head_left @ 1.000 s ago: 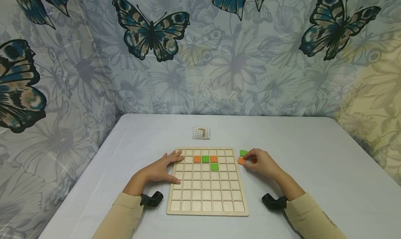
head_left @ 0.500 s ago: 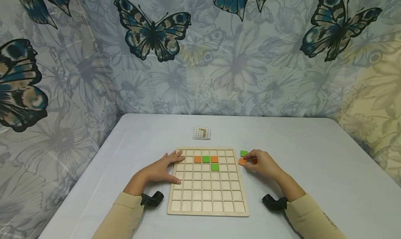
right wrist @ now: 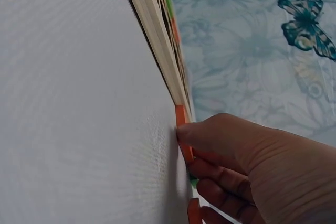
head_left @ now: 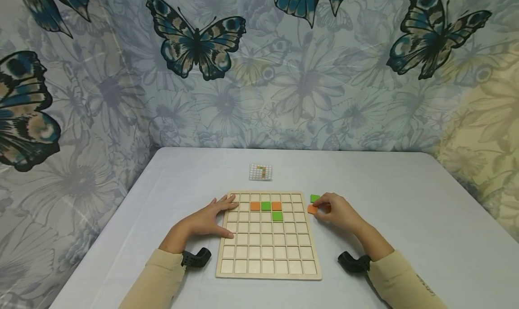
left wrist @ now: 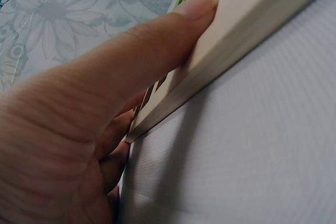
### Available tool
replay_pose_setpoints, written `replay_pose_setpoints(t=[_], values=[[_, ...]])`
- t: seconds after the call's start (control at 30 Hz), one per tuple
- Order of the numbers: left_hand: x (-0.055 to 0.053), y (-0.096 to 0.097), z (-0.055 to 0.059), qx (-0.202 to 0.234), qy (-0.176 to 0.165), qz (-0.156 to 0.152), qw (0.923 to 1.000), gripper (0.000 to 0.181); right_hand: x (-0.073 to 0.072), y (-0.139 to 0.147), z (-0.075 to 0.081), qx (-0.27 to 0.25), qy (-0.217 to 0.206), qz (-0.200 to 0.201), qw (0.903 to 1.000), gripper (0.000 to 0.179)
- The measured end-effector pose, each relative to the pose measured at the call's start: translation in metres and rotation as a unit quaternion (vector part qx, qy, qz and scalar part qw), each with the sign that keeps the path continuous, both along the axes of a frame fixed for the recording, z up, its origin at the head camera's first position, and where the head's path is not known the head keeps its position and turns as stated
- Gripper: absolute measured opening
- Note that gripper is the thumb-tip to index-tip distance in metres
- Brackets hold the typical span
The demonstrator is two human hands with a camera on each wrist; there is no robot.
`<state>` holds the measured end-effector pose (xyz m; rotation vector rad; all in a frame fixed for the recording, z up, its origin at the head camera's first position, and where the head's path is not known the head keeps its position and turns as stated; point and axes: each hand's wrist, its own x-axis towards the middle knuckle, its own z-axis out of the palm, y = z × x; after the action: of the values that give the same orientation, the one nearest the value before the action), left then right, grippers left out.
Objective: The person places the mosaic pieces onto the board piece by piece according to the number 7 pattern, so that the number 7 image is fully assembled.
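Observation:
In the head view, my left hand (head_left: pixel 211 216) rests on the left edge of the wooden grid board (head_left: pixel 248 266), fingers at its upper corner and thumb lower down. The left wrist view shows that thumb (left wrist: pixel 173 32) lying straight on the frame. My right hand (head_left: pixel 338 211) is beside the board's upper right edge, its thumb and finger pinching an orange tile (right wrist: pixel 184 142). A green tile (head_left: pixel 314 197) lies just behind the fingers, and another orange tile (right wrist: pixel 194 212) is close under the hand, partly hidden. On the board sit two orange tiles (head_left: pixel 255 206) and two green tiles (head_left: pixel 277 216).
A small card (head_left: pixel 261 172) with a coloured grid pattern lies beyond the board. Everything stands on a white-covered table (head_left: pixel 377 183), with butterfly-patterned cloth (head_left: pixel 308 84) behind it and at the left. Each wrist carries a black device (head_left: pixel 354 261).

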<state>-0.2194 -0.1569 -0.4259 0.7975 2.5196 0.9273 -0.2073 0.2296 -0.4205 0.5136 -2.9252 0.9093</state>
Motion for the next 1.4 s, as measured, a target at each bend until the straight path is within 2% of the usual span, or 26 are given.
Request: replay_pose_setpoints(t=[0.2,0.57,0.77,1.17,1.4], values=[[0.001,-0.001,-0.001,0.008,-0.001,-0.002,1.0000,0.089,-0.002,-0.002,-0.001,0.005,-0.002,0.006,1.0000,0.018],[0.001,0.000,0.000,0.005,-0.002,0.002,1.0000,0.089,0.000,-0.004,0.002,0.004,-0.005,-0.019,0.9998,0.020],[0.001,0.001,0.001,0.005,-0.001,0.002,1.0000,0.089,0.000,-0.003,0.004,-0.003,-0.008,-0.020,0.9998,0.021],[0.001,0.000,0.002,0.005,0.000,0.003,1.0000,0.089,0.001,-0.009,0.013,-0.031,-0.018,0.002,0.9994,0.018],[0.001,-0.001,0.002,0.006,0.002,0.001,1.0000,0.089,0.005,-0.016,0.022,-0.024,-0.020,0.007,0.9995,0.015]])
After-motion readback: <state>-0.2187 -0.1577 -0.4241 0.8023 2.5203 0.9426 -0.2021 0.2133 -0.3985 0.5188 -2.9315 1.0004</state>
